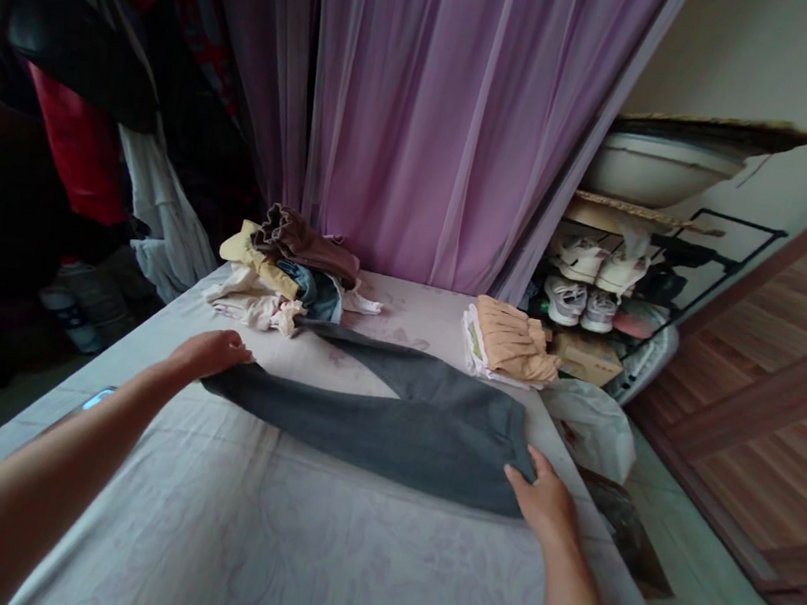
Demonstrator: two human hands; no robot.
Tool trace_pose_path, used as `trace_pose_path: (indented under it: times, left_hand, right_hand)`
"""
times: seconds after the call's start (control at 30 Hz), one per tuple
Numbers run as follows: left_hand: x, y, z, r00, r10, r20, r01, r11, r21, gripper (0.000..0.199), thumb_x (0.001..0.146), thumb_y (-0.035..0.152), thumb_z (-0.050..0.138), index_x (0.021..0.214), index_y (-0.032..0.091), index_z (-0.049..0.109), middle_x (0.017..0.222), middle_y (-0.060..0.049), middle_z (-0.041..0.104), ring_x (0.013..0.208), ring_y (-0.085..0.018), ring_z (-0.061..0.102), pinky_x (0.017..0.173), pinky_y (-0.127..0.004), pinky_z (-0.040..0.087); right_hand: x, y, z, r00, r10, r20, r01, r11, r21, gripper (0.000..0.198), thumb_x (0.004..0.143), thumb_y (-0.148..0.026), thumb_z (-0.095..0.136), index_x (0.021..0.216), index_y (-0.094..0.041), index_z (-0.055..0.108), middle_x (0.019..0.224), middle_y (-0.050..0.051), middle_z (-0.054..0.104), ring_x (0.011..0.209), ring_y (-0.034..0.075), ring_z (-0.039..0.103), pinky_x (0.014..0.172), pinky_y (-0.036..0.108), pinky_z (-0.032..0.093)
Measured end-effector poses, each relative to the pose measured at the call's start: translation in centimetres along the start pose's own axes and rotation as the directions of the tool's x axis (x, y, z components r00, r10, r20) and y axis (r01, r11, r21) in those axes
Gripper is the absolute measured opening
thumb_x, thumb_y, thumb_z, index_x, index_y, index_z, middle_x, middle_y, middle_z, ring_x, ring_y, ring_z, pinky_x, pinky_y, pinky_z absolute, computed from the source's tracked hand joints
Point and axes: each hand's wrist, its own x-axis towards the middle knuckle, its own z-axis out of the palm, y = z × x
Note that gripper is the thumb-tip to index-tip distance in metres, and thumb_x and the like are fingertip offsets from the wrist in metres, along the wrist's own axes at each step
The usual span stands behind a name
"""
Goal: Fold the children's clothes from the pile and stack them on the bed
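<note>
Your left hand (214, 352) is pinching a leg end, your right hand (545, 496) is gripping the waist, and the grey trousers (383, 441) are lying between them across the bed (303, 571). Even tension should be flattening creases; the far leg is ending right by the jumbled clothes (306, 243), so mind snagging.

Trousers (444, 440): one pair, dark grey, plain cloth. Laid out lengthwise across the middle of the frame, unfolded along their length. Waist end right of centre, with slight creases; legs run leftward and are parted, a wedge-shaped gap between them. Nearer leg sits lower in the frame, reaching farther left; farther leg slants toward upper left, narrowing.
</note>
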Motion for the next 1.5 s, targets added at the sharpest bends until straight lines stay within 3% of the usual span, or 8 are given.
trace_pose_path:
  times: [0.17, 0.33, 0.53, 0.63, 0.8, 1.1, 1.33, 1.5]
  left_hand:
    - [-2.8, -0.1, 1.2, 0.976, -0.1, 0.195, 0.152, 0.95, -0.274, 0.053, 0.072, 0.062, 0.057, 0.102, 0.02, 0.068, 0.097, -0.009, 0.074, 0.093, -0.028, 0.068, 0.075, -0.033, 0.052]
    - [-5.8, -1.6, 0.6, 0.984, 0.02, 0.178, 0.111, 0.713, -0.692, 0.092, 0.055, 0.072, 0.072, 0.134, 0.027, 0.054, 0.125, -0.009, 0.067, 0.112, -0.027, 0.063, 0.084, -0.031, 0.052]
    - [-6.8, -1.8, 0.6, 1.0, -0.029, 0.001, 0.018, 0.608, -0.794, 0.099, 0.063, 0.059, 0.072, 0.148, 0.022, 0.038, 0.086, -0.003, 0.072, 0.068, -0.018, 0.065, 0.057, -0.025, 0.049]
    - [-7.1, -1.5, 1.8, 0.979, -0.143, -0.143, 0.02, 0.77, -0.638, 0.072, 0.069, 0.042, 0.067, 0.136, 0.021, 0.054, 0.083, -0.004, 0.072, 0.074, -0.02, 0.067, 0.062, -0.026, 0.049]
    - [-8.5, -1.7, 3.3, 0.953, -0.198, -0.228, 0.121, 0.942, -0.314, 0.057, 0.076, 0.037, 0.057, 0.132, 0.026, 0.059, 0.092, -0.007, 0.074, 0.083, -0.026, 0.069, 0.07, -0.031, 0.048]
    - [-10.1, -1.7, 3.3, 0.945, -0.237, -0.224, -0.031, 0.619, -0.785, 0.076, 0.076, 0.06, 0.057, 0.139, 0.016, 0.05, 0.069, 0.0, 0.065, 0.061, -0.016, 0.059, 0.059, -0.025, 0.046]
    - [-9.7, -2.6, 5.1, 0.993, -0.046, -0.11, -0.052, 0.666, -0.744, 0.083, 0.068, 0.048, 0.066, 0.142, 0.018, 0.046, 0.125, -0.01, 0.065, 0.109, -0.024, 0.063, 0.095, -0.034, 0.048]
    - [-9.7, -3.1, 5.7, 0.982, -0.053, -0.179, -0.092, 0.696, -0.712, 0.077, 0.066, 0.033, 0.058, 0.142, 0.022, 0.049, 0.131, -0.007, 0.062, 0.121, -0.026, 0.056, 0.106, -0.039, 0.039]
  right_hand:
    - [-1.7, -0.5, 0.9, 0.999, 0.042, -0.029, -0.045, 0.994, -0.104, 0.065, 0.085, -0.044, 0.047, 0.142, -0.014, 0.046, 0.111, 0.017, 0.07, 0.093, 0.033, 0.069, 0.08, 0.042, 0.051]
    - [-2.9, -1.1, 0.7, 0.985, -0.013, -0.17, -0.013, 0.988, -0.156, 0.058, 0.086, -0.033, 0.044, 0.14, -0.013, 0.048, 0.123, 0.018, 0.063, 0.107, 0.033, 0.063, 0.085, 0.043, 0.05]
    - [-4.6, -5.9, 3.0, 0.788, -0.462, -0.406, 0.455, 0.882, -0.122, 0.035, 0.087, -0.027, 0.045, 0.112, -0.02, 0.069, 0.124, 0.012, 0.063, 0.11, 0.028, 0.058, 0.095, 0.043, 0.046]
    - [-5.2, -9.5, 5.0, 0.678, -0.67, -0.303, 0.687, 0.724, -0.062, 0.031, 0.089, -0.024, 0.045, 0.105, -0.023, 0.072, 0.119, 0.009, 0.067, 0.107, 0.023, 0.06, 0.096, 0.038, 0.046]
    - [-5.3, -13.6, 7.3, 0.652, -0.738, -0.176, 0.746, 0.665, -0.027, 0.032, 0.09, -0.021, 0.046, 0.111, -0.023, 0.07, 0.122, 0.008, 0.067, 0.111, 0.023, 0.059, 0.097, 0.039, 0.046]
    - [-5.4, -12.9, 9.3, 0.627, -0.762, -0.158, 0.774, 0.632, 0.022, 0.023, 0.093, -0.026, 0.049, 0.081, -0.021, 0.068, 0.105, 0.008, 0.071, 0.108, 0.023, 0.06, 0.097, 0.037, 0.044]
    - [-3.7, -14.4, 7.4, 0.688, -0.726, -0.015, 0.725, 0.688, -0.042, 0.022, 0.088, -0.024, 0.054, 0.107, -0.02, 0.065, 0.109, 0.008, 0.07, 0.101, 0.022, 0.059, 0.089, 0.034, 0.044]
    - [-3.0, -16.0, 5.2, 0.607, -0.763, 0.224, 0.795, 0.582, -0.171, 0.017, 0.08, -0.014, 0.058, 0.091, -0.023, 0.065, 0.101, 0.004, 0.068, 0.101, 0.022, 0.054, 0.085, 0.033, 0.039]
